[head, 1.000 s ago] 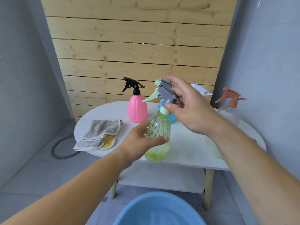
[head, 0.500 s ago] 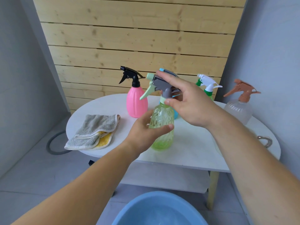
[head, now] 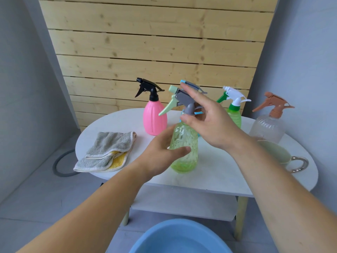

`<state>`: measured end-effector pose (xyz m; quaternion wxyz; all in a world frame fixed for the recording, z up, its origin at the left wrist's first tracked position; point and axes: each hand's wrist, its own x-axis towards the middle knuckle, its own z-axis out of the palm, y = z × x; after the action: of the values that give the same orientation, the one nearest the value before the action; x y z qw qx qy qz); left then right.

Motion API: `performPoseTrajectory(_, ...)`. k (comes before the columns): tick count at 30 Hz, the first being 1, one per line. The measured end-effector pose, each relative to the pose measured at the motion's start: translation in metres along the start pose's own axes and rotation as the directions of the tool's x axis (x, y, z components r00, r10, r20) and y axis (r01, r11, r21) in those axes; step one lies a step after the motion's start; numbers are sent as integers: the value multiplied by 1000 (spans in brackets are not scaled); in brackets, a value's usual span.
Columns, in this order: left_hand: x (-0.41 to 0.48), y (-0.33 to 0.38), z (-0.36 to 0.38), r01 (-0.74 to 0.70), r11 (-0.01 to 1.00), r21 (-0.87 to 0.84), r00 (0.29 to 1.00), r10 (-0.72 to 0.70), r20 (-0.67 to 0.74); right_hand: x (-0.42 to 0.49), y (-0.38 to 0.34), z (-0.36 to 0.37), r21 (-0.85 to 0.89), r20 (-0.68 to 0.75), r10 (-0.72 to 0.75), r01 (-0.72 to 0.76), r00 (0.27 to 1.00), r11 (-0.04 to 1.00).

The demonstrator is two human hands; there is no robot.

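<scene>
Hose: a grey hose loop point(head: 58, 167) lies on the floor tiles, left of the table's rim.
Towel: a folded grey-and-yellow terry towel point(head: 107, 150) lies on the round white table point(head: 218, 168), with one corner reaching the left front edge.
Pink bottle: a ribbed pink plastic spray bottle with a black trigger point(head: 155, 121) stands upright towards the back rim.
Left hand: the left hand point(head: 162, 154) wraps the held bottle's body, thumb across its front.
Held bottle: a translucent light-green plastic spray bottle point(head: 185, 157) is upright, its base near the front edge, with bare tabletop to its right.
Right hand: the right hand point(head: 211, 125) pinches the neck of the grey-and-mint trigger head point(head: 183, 99), with the index finger along the top.
Blue trigger: a blue-and-grey trigger point(head: 196, 87) shows behind; its bottle is mostly hidden.
Green bottle: a green plastic bottle with a white trigger point(head: 234, 115) stands near the back.
Clear bottle: a clear plastic bottle with a brown trigger point(head: 268, 128) stands near the right rim.
Cup: a pale green cup with a metal ring handle point(head: 273, 152) sits at the right edge.
Basin: a round blue plastic basin point(head: 180, 238) sits below the front edge.
</scene>
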<state>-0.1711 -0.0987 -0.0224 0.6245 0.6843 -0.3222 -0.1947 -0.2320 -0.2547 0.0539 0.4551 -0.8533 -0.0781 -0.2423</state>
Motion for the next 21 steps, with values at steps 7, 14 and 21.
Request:
performPoseTrajectory(7,-2,-2,2,-25,999,45,1000,26,-5,1,-1,-7,-54,36,-4,6,999,998)
performPoseTrajectory(14,-1,-4,3,-29,998,63,999,31,-24,-1,0,-2,8,15,-14,14,1000,1000)
performPoseTrajectory(21,-1,-3,7,-38,993,111,999,41,-28,-2,-1,5,-121,-91,-3,-8,996,993)
